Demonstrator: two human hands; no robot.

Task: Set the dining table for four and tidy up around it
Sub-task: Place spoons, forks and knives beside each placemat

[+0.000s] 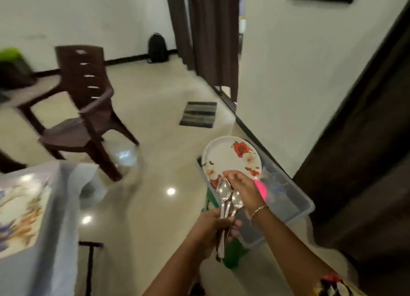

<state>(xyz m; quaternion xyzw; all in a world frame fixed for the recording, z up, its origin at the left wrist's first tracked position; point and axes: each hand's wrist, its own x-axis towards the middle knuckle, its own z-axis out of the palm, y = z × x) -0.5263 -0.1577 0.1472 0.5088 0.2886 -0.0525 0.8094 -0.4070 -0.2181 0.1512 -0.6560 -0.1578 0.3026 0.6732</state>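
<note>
Spoons: your left hand grips a bunch of steel spoons by the handles. The fingers are curled tight round them, and the bowls fan upward over the bin's near left edge.
Plate: your right hand pinches the near rim of a white, flower-printed plate, thumb on top and fingers beneath. The plate is held tilted above the bin's far left corner. Through the blur it could be one plate or the top of a few.
Bin: a clear plastic bin stands along the wall. A pink object lies inside it, just beside your right wrist, and something green shows beneath its near corner.
Table: a corner of the dining table, under a floral cloth, sits at your left, well apart from the bin.
Chair: a brown plastic chair stands beyond the table's far corner.
Floor: a striped mat lies near the dark curtain, and a black backpack leans on the far wall.
</note>
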